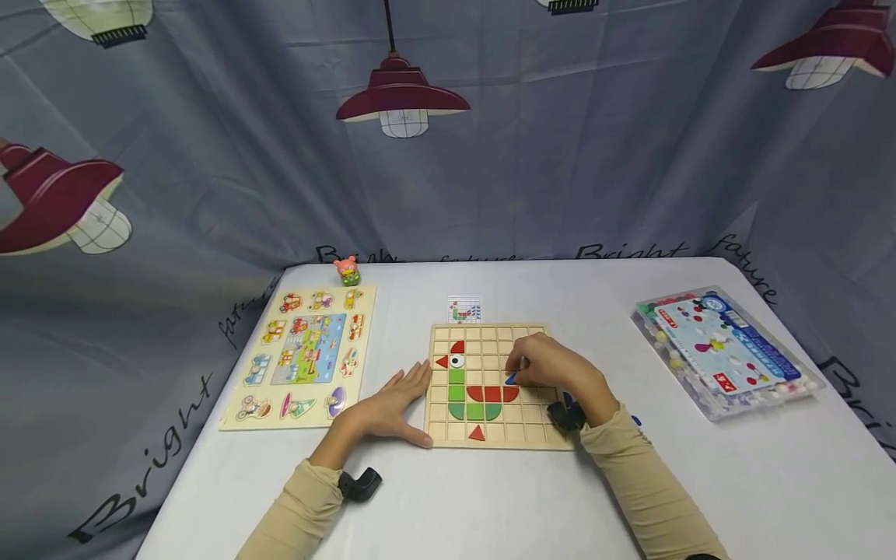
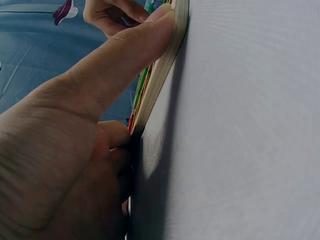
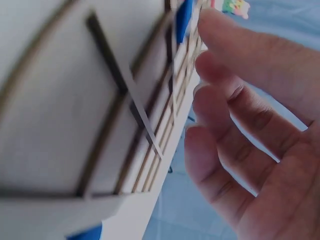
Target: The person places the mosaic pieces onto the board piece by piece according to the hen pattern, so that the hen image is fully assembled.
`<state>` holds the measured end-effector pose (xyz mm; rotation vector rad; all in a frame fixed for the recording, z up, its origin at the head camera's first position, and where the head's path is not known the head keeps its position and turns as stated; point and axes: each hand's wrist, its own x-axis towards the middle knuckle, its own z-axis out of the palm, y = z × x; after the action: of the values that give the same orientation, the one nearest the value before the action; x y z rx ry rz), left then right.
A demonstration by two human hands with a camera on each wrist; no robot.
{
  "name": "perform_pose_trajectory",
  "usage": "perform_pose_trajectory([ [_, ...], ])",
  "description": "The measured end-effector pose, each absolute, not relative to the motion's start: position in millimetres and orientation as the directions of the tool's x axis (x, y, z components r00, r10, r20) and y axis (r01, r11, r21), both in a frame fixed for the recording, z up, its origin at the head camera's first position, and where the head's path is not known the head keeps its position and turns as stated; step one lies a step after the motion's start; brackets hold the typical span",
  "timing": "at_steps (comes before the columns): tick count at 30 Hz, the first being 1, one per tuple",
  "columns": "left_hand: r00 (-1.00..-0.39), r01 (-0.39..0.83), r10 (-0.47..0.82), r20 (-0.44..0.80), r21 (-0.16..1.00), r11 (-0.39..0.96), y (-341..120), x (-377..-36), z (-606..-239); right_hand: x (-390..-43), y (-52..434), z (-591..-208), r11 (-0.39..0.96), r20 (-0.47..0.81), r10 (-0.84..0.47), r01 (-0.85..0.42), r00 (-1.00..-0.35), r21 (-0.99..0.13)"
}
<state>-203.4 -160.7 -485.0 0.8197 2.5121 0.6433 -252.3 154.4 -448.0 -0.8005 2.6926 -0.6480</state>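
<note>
1. While my left hand [image 1: 392,408] lies flat on the tabletop [image 1: 490,505], fingers straight and thumb pressed against the left edge of the wooden grid board [image 1: 441,432], it holds nothing and only braces the board.
2. My right hand [image 1: 553,369] is curled, pinching a small blue piece [image 1: 511,379] over the board's middle-right cells, just right of the red semicircle pieces [image 1: 492,393].
3. The rooster figure is partly laid: red comb and beak, white eye, green body, red triangle foot [image 1: 477,434].
4. Risk: the blue piece could land tilted across a cell rib; my fingers hide the cell from the head view.
5. Risk: my right wrist rests near the laid red pieces and could knock them out.
6. Risk: should the left thumb slacken, I judge the board may slide on the smooth tabletop.
7. The pattern card [image 1: 465,309] lies just beyond the board.
</note>
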Motion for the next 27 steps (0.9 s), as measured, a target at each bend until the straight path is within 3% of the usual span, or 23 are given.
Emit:
perform_pose_trajectory([
  [7,-0.736,0.448,0.635,-0.234,0.534,0.717,-160.2,-203.2,-484.9,-255.9,183.2,-436.8,0.758,-0.079,-0.512,-0.407,-0.855,-0.510],
  [15,-0.739,0.443,0.632,-0.233,0.540,0.716,-159.9,-203.3,-485.3,-263.3,228.6,-435.0,0.821,-0.128,-0.392,-0.283,-0.911,-0.496],
  [27,-0.741,0.438,0.629,-0.236,0.541,0.718,-159.4,-201.9,-484.6,-270.4,249.3,-452.5,0.824,-0.279,-0.379,-0.185,-0.882,-0.535],
])
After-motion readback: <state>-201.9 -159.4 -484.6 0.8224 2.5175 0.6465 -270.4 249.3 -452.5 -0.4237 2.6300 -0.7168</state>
